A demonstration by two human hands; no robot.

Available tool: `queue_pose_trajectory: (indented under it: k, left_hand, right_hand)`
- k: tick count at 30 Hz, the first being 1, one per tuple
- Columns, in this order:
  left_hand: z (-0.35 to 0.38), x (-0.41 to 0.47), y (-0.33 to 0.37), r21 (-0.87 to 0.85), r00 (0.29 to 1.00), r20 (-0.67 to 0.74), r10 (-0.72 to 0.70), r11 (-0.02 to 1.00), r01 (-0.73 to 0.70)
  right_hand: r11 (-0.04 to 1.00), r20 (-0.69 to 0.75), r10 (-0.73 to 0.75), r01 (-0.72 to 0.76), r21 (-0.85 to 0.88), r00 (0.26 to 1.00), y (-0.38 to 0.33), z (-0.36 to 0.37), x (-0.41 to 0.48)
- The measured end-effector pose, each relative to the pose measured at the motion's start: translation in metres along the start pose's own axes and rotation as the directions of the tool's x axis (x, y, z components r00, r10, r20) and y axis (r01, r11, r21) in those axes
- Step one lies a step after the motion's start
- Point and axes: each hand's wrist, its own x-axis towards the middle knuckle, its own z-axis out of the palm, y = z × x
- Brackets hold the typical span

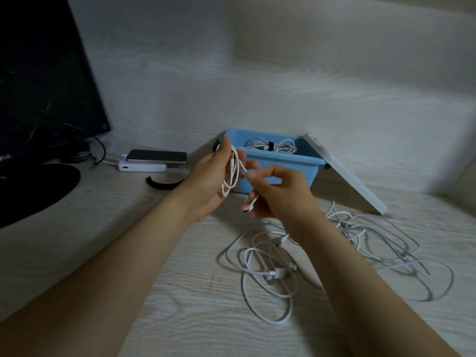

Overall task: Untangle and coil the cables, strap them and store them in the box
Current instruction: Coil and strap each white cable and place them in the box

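Inside the blue box (273,158) at twelve o'clock one strapped coil (270,146) lies stored, while the left hand (211,181) grips a half-wound cable (231,176), the right hand (278,191) pinches its tail, and a tangle (334,248) at five o'clock awaits sorting.

Monitor (38,86): dark, far left, on round black base (33,186).
Phone (157,156): flat atop white power bank (141,166).
Desk (180,305): pale wood grain.
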Motion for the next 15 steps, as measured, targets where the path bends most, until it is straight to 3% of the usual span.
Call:
queue_pose_trajectory:
  k: [4, 9, 12, 15]
  left_hand:
    - [0.004, 0.002, 0.0, -0.122, 0.992, -0.125, 0.01, 0.992, -0.025]
    - [0.003, 0.008, 0.0, -0.153, 0.981, -0.195, 0.021, 0.987, -0.052]
    - [0.002, 0.01, 0.004, -0.264, 0.984, -0.177, 0.002, 0.963, -0.049]
    - [-0.004, 0.013, 0.004, -0.29, 0.98, -0.197, 0.004, 0.955, -0.063]
  right_hand:
    - [0.986, 0.133, 0.043, -0.064, 0.156, 0.99, 0.002, 0.005, -0.001]
    - [0.998, 0.237, -0.04, 0.026, 0.064, 0.971, 0.007, 0.013, 0.002]
    - [0.98, 0.243, -0.172, 0.19, -0.052, 0.955, 0.013, 0.017, 0.003]
    - [0.877, 0.234, -0.346, 0.402, -0.264, 0.909, 0.017, 0.016, 0.004]
